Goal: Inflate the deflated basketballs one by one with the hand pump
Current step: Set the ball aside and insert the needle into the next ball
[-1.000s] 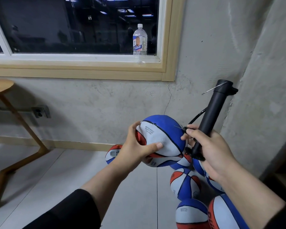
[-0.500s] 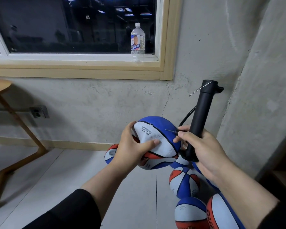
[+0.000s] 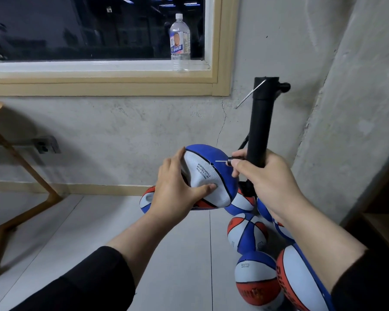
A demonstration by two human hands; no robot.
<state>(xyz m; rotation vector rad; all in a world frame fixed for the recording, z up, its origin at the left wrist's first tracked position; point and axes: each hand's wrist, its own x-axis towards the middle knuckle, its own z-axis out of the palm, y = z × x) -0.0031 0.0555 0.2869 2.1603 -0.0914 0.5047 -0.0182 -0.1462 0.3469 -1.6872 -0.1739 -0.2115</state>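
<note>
My left hand (image 3: 174, 191) grips a soft, dented blue, white and red basketball (image 3: 208, 176) in the air, thumb pressing into its white panel. My right hand (image 3: 270, 182) holds the black hand pump (image 3: 259, 124) upright and pinches the hose's needle (image 3: 220, 161) between thumb and forefinger. The needle tip points at the small valve hole on the ball's black seam, almost touching it. A spare needle sticks out near the pump's top.
Several more red, white and blue basketballs (image 3: 247, 232) lie on the floor by the concrete wall corner at right. A water bottle (image 3: 180, 41) stands on the window sill. A wooden table leg (image 3: 16, 187) is at left. A dark cabinet edge is at far right.
The pump has swung from tilted to upright. The ball has been turned so the valve seam faces the needle, and the needle tip has come close to the valve.
</note>
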